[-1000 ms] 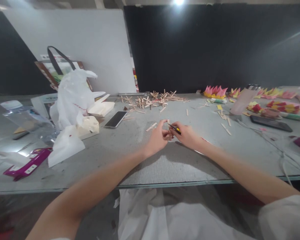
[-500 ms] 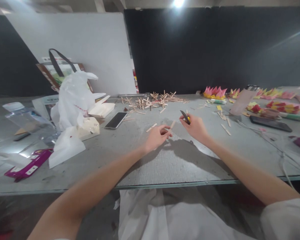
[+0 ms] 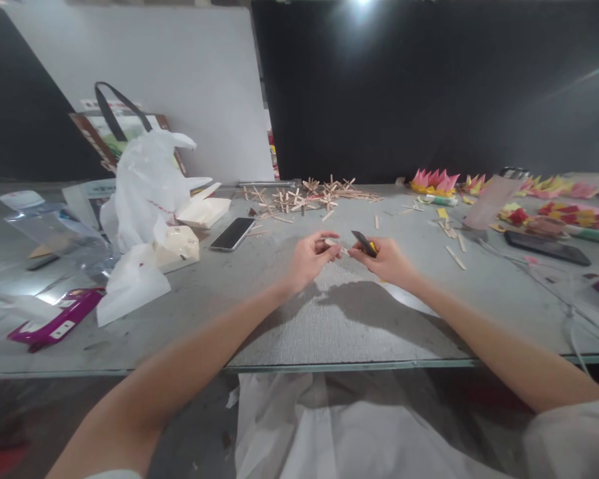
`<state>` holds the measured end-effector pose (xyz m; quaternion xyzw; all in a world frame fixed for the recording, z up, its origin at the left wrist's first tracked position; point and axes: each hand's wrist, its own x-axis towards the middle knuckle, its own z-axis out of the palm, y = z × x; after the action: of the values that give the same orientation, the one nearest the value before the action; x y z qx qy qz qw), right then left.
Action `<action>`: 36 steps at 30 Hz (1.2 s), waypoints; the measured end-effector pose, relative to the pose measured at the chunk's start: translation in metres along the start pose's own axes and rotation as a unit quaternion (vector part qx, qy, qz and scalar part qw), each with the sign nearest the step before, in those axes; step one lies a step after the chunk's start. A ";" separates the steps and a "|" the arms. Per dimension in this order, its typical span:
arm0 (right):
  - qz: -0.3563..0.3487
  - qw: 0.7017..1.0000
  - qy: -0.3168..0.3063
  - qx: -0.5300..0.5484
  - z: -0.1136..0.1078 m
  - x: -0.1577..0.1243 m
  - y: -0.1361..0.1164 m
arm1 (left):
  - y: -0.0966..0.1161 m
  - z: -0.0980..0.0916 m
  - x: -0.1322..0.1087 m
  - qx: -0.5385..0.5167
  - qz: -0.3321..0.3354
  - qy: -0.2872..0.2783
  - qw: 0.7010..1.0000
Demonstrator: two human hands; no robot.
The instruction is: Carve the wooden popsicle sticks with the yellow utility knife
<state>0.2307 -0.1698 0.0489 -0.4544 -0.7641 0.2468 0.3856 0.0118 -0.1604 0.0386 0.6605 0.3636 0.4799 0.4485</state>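
Observation:
My left hand [image 3: 313,258] is closed with its fingertips pinching a short, pale wooden stick [image 3: 331,243] above the grey table [image 3: 279,326]. My right hand [image 3: 383,258] grips a utility knife [image 3: 363,243], dark with a yellow part, its dark end pointing up and to the left. The right fingertips come very close to the stick's right end; whether they touch it I cannot tell. Behind the hands lies a heap of small wooden sticks [image 3: 299,198], some of them joined into crosses. One loose stick [image 3: 377,221] rests just beyond the right hand.
A phone [image 3: 232,234], a white plastic bag [image 3: 144,179], a clear bottle [image 3: 54,226] and a purple packet [image 3: 57,320] lie to the left. Rightward are pink and yellow paper flowers [image 3: 434,183], a pinkish bottle [image 3: 492,199], another phone [image 3: 546,247] and a cable [image 3: 534,273].
My hands have come closer together, with the left fingers now round the stick. The stick that lay just beyond my left hand no longer shows on the table.

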 end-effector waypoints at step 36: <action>-0.057 0.989 -0.073 -0.119 0.004 -0.018 -0.026 | 0.013 0.017 -0.029 0.145 0.091 -0.019 0.985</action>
<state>0.2197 -0.1983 0.0589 -0.4339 -0.8387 0.1638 0.2854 0.0209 -0.1949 0.0394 0.7582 0.3588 0.4482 0.3089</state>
